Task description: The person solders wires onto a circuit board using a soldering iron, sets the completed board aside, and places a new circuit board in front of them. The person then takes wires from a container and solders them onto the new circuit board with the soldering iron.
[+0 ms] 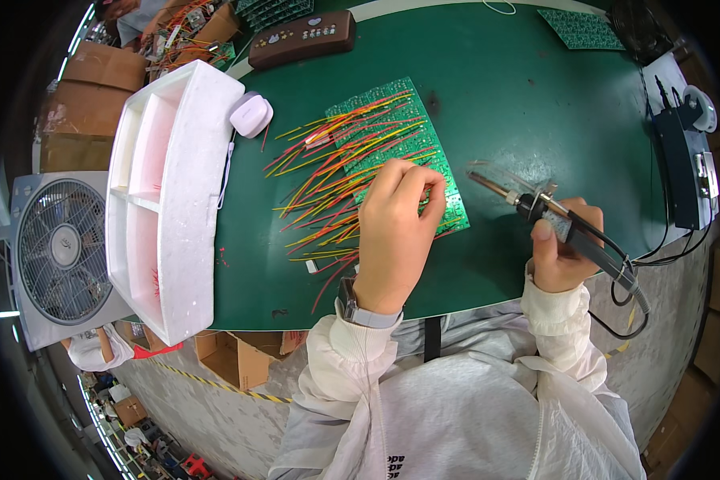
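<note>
A green circuit board panel (424, 120) lies on the green table mat, with rows of red and yellow wires (312, 188) sticking out over its left side. Above the panel's lower part is my left hand (396, 216), thumb and forefinger pressed together in a pinch. Whatever is between those fingertips is hidden. My right hand (566, 244) grips a soldering iron (548, 214) with a black cable. Its metal tip points up and left, just right of the panel and apart from it. A thin curved tube or wire runs beside the tip.
On the left stands a white foam tray (192, 208) with compartments holding some red wires. Beside it are a pale lilac case (251, 114) and a grey fan (64, 240). A brown box (302, 40) sits at the back; a dark soldering station (684, 164) stands right.
</note>
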The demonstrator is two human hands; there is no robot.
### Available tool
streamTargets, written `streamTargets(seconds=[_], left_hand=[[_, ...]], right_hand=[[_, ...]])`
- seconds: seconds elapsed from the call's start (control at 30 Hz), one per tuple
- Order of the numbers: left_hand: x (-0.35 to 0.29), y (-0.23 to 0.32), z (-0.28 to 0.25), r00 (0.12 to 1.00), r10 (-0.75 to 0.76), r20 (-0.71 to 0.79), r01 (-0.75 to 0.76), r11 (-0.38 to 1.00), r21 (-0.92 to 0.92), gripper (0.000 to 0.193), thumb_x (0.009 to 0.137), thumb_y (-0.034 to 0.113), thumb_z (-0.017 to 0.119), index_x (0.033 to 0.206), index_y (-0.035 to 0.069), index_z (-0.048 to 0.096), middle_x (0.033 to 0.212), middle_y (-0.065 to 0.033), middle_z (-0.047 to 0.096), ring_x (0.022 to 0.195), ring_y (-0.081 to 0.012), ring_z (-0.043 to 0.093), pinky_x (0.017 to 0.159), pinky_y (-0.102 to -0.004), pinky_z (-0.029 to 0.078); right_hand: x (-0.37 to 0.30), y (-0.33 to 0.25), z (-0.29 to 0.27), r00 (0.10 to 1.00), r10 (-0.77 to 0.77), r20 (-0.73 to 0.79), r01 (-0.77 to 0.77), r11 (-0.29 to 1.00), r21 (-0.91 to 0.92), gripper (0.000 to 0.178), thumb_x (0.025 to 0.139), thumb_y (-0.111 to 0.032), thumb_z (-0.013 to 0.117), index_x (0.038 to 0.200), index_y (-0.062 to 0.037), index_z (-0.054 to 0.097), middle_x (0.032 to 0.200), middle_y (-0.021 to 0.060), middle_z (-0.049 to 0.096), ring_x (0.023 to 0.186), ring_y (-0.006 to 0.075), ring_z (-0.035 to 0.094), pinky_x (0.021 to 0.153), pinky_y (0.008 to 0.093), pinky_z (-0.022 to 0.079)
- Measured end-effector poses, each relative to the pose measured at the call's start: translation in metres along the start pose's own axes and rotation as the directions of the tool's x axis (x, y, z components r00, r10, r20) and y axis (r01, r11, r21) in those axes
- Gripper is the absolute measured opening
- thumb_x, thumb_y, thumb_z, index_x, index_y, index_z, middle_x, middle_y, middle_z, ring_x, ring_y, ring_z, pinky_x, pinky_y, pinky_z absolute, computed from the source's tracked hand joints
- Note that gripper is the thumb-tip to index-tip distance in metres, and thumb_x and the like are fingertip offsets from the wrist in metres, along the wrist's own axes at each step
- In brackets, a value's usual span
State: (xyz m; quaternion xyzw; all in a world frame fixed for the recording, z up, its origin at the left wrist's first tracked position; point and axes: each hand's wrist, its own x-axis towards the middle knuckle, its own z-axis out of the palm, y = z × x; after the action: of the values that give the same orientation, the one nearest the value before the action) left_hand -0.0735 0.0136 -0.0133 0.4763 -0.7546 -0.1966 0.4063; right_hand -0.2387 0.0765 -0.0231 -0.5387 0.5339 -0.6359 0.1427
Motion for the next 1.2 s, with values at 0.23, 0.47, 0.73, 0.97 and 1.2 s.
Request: streamTargets(seconds=[0.23, 0.47, 0.73, 0.97, 1.2], left_hand=[[0.008, -0.005, 0.002, 0.998, 0.064, -0.014, -0.063, 0.996, 0.063, 0.011, 0.067, -0.005, 0.061, 0.074, 0.000, 0.054, 0.071, -0.0078, 0.050, 0.056, -0.0164, 0.052, 0.050, -0.0259, 0.043], [0.040, -0.001, -0.043, 0.956, 0.287, -0.055, -0.247, 0.895, 0.372, 0.019, 0.072, 0.017, 0.063, 0.086, 0.006, 0.058, 0.078, -0.0079, 0.055, 0.072, -0.0238, 0.053, 0.065, -0.0340, 0.041], [0.110, -0.174, -0.250, 0.977, -0.116, -0.181, 0.208, 0.719, 0.663, 0.016, 0.077, 0.013, 0.053, 0.085, 0.001, 0.059, 0.076, -0.0138, 0.061, 0.071, -0.0227, 0.059, 0.065, -0.0310, 0.045], [0.118, -0.196, -0.230, 0.923, -0.366, 0.117, 0.247, 0.799, 0.549, 0.017, 0.070, 0.009, 0.057, 0.084, -0.001, 0.058, 0.078, -0.0155, 0.062, 0.070, -0.0254, 0.059, 0.065, -0.0303, 0.045], [0.118, -0.204, -0.240, 0.916, -0.395, -0.068, 0.379, 0.797, 0.471, 0.013, 0.070, 0.013, 0.061, 0.076, 0.001, 0.062, 0.071, -0.0105, 0.063, 0.066, -0.0169, 0.059, 0.064, -0.0264, 0.045]], right_hand=[[0.011, -0.004, 0.007, 0.993, 0.034, -0.117, -0.040, 0.998, -0.053, 0.024, 0.070, -0.001, 0.064, 0.092, 0.0000, 0.055, 0.084, 0.0079, 0.053, 0.075, 0.0148, 0.050, 0.068, 0.0243, 0.039], [0.012, 0.000, 0.004, 0.985, 0.084, -0.153, -0.086, 0.996, -0.003, 0.026, 0.070, 0.002, 0.064, 0.095, 0.0017, 0.057, 0.086, 0.0064, 0.053, 0.076, 0.0128, 0.050, 0.069, 0.0225, 0.040], [0.005, -0.003, 0.009, 0.952, 0.267, -0.151, -0.231, 0.948, 0.218, 0.026, 0.076, -0.004, 0.060, 0.100, 0.0013, 0.053, 0.088, 0.0058, 0.052, 0.078, 0.0113, 0.049, 0.071, 0.0224, 0.039], [0.011, 0.000, 0.010, 0.977, 0.149, -0.151, -0.143, 0.989, 0.047, 0.027, 0.075, -0.001, 0.059, 0.101, 0.0009, 0.052, 0.088, 0.0055, 0.051, 0.079, 0.0120, 0.048, 0.074, 0.0231, 0.039], [0.012, -0.003, 0.011, 0.988, 0.092, -0.121, -0.091, 0.996, 0.011, 0.025, 0.073, 0.000, 0.059, 0.097, 0.0008, 0.054, 0.086, 0.0072, 0.051, 0.079, 0.0150, 0.049, 0.074, 0.0254, 0.039]])
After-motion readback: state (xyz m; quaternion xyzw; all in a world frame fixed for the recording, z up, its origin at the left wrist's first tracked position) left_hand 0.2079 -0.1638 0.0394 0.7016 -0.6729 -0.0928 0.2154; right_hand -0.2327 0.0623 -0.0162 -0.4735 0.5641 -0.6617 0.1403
